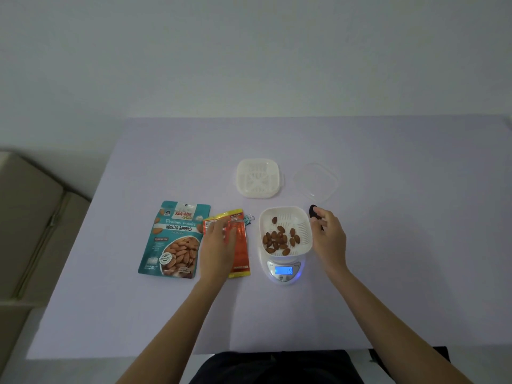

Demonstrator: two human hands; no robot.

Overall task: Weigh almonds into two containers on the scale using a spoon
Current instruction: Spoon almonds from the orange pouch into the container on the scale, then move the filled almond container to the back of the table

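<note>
A white slotted container (303, 217) sits on the small white scale (284, 275), whose blue display reads 19. Several almonds (279, 239) lie inside it. My right hand (328, 239) is just right of the container and holds a black spoon (313, 212), bowl end up. My left hand (217, 245) rests flat on an orange and yellow packet (241, 259). A teal roasted almonds bag (174, 239) lies to the left. A second white slotted container (258, 177) stands empty behind the scale.
A clear plastic lid (315, 181) lies at the back right of the lilac table (388, 273). A small binder clip (248, 218) sits by the orange packet's top. A beige cabinet (25, 223) stands left of the table.
</note>
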